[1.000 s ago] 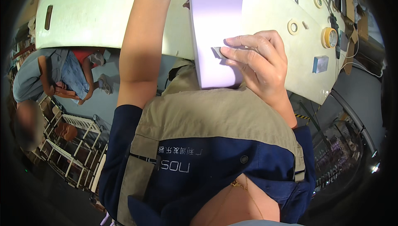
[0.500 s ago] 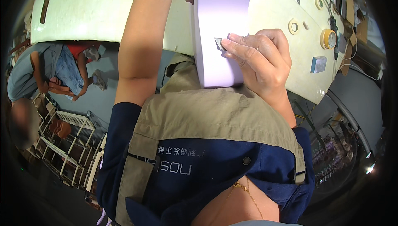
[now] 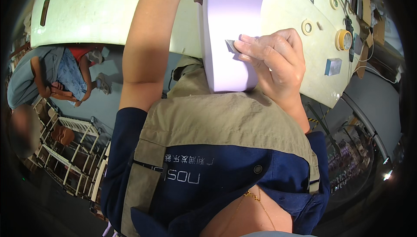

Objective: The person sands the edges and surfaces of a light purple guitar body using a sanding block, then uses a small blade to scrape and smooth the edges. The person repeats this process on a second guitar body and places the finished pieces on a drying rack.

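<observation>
Here, right hand (image 3: 273,59) at lilac panel (image 3: 230,33) edge

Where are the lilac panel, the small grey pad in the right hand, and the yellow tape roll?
lilac panel (image 3: 230,28), head view, middle of its broad face.
small grey pad (image 3: 230,46), head view, its exposed corner.
yellow tape roll (image 3: 343,40), head view, its yellow rim.
right hand (image 3: 273,61), head view, knuckles.

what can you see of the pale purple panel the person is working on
The pale purple panel is a long, smooth, glossy curved piece with a rounded near end, running from the top edge toward the person's chest above the pale green table. The right hand presses a small grey pad against it.
</observation>
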{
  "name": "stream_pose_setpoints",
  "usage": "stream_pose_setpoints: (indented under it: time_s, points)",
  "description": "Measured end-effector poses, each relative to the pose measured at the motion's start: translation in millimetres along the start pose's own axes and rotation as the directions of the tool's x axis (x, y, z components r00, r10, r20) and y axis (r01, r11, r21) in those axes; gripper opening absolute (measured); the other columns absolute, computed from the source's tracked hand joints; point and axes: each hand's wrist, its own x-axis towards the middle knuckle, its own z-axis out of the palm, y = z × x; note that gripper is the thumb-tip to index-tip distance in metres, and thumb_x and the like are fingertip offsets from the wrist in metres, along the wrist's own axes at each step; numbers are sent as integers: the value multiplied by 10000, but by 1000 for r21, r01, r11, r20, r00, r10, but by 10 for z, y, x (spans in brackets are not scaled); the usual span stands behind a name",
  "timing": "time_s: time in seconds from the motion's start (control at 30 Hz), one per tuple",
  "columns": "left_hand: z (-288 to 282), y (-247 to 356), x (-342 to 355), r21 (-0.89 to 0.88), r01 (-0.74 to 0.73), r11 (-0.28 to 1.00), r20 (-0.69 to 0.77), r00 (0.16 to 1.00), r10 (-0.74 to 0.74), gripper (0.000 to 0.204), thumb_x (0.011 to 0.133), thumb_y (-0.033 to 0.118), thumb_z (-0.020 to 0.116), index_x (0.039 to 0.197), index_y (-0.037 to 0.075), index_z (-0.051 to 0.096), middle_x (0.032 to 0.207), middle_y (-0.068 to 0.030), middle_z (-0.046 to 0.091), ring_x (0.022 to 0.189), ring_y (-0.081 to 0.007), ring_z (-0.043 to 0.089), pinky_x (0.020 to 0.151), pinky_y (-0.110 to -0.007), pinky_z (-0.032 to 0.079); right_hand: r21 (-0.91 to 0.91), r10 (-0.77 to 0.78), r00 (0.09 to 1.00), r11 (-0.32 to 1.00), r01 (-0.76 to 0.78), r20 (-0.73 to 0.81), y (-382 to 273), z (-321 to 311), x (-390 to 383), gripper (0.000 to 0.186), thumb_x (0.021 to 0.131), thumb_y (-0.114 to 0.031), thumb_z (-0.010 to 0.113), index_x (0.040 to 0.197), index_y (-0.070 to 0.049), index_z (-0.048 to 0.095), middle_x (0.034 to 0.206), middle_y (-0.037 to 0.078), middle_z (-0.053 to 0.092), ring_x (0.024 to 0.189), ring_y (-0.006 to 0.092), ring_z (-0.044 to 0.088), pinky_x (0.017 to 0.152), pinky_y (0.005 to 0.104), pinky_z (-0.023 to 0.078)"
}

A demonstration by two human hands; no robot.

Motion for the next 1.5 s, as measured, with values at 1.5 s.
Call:
stream_pose_setpoints:
  time_s: [1.5]
  points:
    - [-306, -448, 213, -86, 223, 971, -11, 974, -224, 360, 899, 267, 529, 1080, -41, 575, 992, -109, 627, 887, -205, 586, 781, -324, 474, 37, -108, 994, 993, 108, 19, -136, -157, -197, 206, 597, -120, 739, 802, -116, 716, 873, -31, 702, 567, 91, 427, 511, 188, 346]
